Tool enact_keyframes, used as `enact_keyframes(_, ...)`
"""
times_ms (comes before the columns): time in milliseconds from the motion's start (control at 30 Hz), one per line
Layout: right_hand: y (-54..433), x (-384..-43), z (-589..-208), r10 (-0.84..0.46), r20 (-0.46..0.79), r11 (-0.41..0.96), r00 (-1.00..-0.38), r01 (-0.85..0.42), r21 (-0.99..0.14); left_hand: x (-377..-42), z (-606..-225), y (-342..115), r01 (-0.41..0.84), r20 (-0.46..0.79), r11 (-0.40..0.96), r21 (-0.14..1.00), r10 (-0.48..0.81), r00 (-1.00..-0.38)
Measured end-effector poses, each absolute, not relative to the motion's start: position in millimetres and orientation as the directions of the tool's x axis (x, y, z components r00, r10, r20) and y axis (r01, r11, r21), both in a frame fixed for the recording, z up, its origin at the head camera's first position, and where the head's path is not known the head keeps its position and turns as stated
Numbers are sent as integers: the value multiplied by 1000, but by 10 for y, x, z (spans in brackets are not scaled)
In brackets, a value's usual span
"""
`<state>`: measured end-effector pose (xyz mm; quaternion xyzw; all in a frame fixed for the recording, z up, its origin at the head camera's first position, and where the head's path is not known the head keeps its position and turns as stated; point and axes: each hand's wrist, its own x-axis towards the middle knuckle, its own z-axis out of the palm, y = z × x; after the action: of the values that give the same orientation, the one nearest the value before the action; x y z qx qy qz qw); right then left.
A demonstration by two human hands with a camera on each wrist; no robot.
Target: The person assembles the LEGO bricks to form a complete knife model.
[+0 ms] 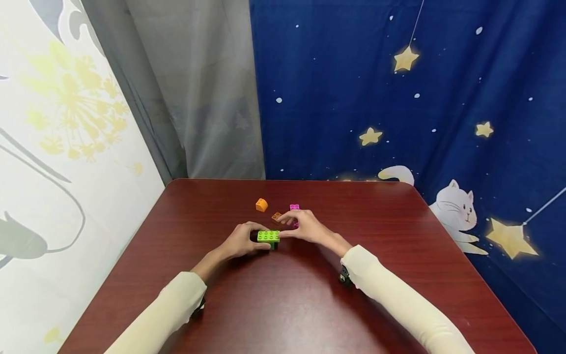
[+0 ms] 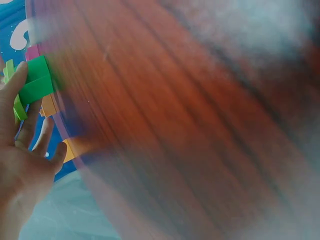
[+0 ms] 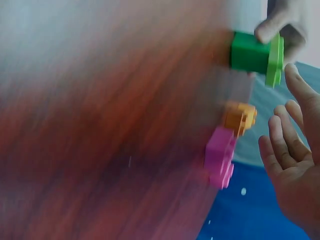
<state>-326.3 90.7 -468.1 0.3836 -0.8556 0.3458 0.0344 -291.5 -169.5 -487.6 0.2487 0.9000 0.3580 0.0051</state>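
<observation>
Gripping the green brick (image 3: 248,53) beneath its lime plate (image 1: 268,236) at mid bench (image 1: 287,305), the left hand (image 1: 241,240) holds likely light, stiff plastic — best pinched by flat sides; the right hand (image 1: 307,227), fingers relaxed, is alongside.

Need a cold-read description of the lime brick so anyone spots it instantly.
On the dark red table, find the person's left hand. It pinches a dark green block; on top sits the lime brick, flat and studded. Unlike the block beneath, it is bright yellow-green, a colour no other visible piece shares.
</observation>
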Motion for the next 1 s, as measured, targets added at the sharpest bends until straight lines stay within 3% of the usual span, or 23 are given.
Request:
enact_keyframes(333,1227,-3421,-4749,-553,302,567,-777,-616,-546,-2955,-4818,-1738,463,202,588,663,455,-867)
enact_keyframes(1000,1292,-3500,-4959,-507,186,670,-842,-521,-529,-2938,-4841,-1685,422,180,595,685,422,-888)
